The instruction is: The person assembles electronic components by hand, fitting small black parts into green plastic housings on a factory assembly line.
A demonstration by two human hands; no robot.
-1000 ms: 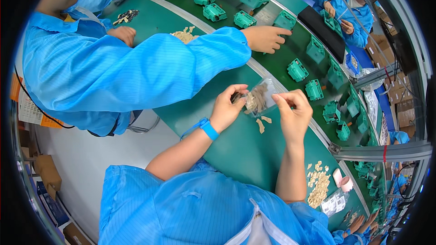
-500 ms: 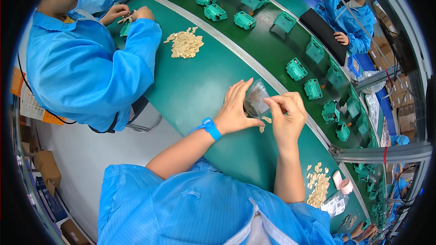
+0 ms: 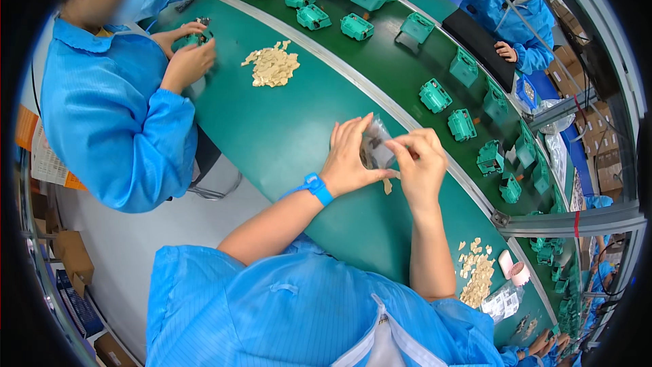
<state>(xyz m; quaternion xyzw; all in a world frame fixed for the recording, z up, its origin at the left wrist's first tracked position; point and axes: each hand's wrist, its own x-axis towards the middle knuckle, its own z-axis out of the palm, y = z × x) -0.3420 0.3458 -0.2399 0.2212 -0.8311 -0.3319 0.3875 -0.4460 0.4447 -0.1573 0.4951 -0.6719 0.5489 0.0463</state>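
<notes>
Over the green work table, a small clear plastic bag with something dark inside is between my two hands. My left hand, with a blue wrist strap, has its thumb and fingers around the bag's left side. Thumb and forefinger of my right hand pinch the bag's right side. What lies inside the bag is too blurred to name. A few beige flakes show just below my hands.
Teal plastic housings line the dark green belt beyond a metal rail. Beige flakes lie in piles at left and right. Near the right pile are a pink roll and a labelled bag. Co-workers sit left and across.
My hands stay on the bag, with the right one slightly nearer the left. At left, the co-worker's hands have shifted. Across the belt, a co-worker's arm has moved left with a teal housing.
</notes>
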